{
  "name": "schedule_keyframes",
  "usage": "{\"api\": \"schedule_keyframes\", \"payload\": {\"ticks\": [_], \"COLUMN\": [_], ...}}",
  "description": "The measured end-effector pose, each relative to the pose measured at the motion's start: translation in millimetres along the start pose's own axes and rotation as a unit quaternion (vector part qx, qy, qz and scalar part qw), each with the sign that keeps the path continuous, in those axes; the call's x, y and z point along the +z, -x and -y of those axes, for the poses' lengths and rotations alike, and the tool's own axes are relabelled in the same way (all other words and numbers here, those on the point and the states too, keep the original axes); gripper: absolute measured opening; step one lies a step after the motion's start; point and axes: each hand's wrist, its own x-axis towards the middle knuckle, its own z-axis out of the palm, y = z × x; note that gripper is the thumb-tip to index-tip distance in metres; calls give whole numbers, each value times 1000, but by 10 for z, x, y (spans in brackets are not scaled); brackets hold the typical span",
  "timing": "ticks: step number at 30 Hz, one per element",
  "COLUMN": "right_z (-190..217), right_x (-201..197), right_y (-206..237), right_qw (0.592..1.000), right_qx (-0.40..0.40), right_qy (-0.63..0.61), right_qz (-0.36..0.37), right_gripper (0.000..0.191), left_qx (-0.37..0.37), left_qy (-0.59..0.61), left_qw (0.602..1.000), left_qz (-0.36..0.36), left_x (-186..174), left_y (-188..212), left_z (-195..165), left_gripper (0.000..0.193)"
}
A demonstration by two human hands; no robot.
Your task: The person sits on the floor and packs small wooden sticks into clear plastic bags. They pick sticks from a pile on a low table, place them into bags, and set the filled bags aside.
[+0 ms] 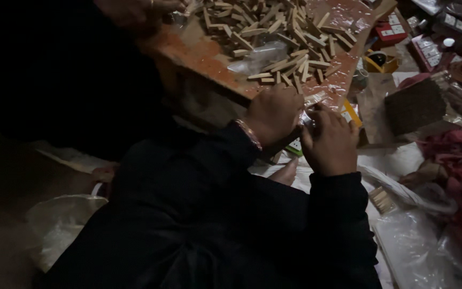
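Head view, dim light. I look down at both hands, held close together at the near edge of an orange board (199, 53) that tilts across the lap. My left hand (274, 115) is curled into a loose fist, knuckles up, a thin bangle (248, 134) at the wrist above a black sleeve (188, 176). My right hand (331, 142) is curled too, fingertips bent inward toward the left. Between them sits a small crinkled piece of clear plastic wrap (308, 119); both hands seem to pinch it, though I cannot tell what lies inside.

Progress, as a judgement: a large heap of short pale wooden sticks (284, 37) lies loose on the board, so most of the pile looks unhandled. A small bundle of similar sticks (382, 200) lies on the floor to the right, near my right forearm, apart from the heap. That may be finished work; I cannot be sure.

The sticks are short, flat-sided, light tan, scattered at all angles, some overlapping a clear plastic bag (258, 56) on the board.

Another person's hand (135, 10) reaches in at the top left edge of the board. Small red boxes (391, 29) and a dark brown block (415, 104) lie on the right.
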Motion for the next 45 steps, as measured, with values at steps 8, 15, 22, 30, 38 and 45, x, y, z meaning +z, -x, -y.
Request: {"api": "schedule_keyframes", "payload": {"ticks": [8, 15, 22, 30, 38, 45], "right_z": [-62, -11, 9, 9, 42, 51], "right_x": [42, 12, -26, -12, -31, -32], "right_y": [10, 3, -6, -9, -14, 8], "right_qw": [1000, 1000, 999, 1000, 1000, 999], "right_qx": [-2, -9, -23, -20, -6, -19], "right_qy": [23, 26, 32, 24, 16, 40], "right_qz": [4, -1, -7, -6, 2, -15], "right_gripper": [44, 48, 43, 43, 50, 44], "left_qx": [-185, -40, -140, -142, 20, 12], "left_qy": [-4, -121, -20, -76, -175, -216], "left_qw": [980, 992, 990, 983, 984, 974], "left_qz": [71, 18, 6, 85, -15, 62], "left_x": [-369, -354, -510, -521, -229, -232], "left_y": [13, -41, 59, 72, -87, -132], "left_z": [536, 672, 586, 566, 487, 477], "left_gripper": [22, 14, 35, 16, 4, 4]}}
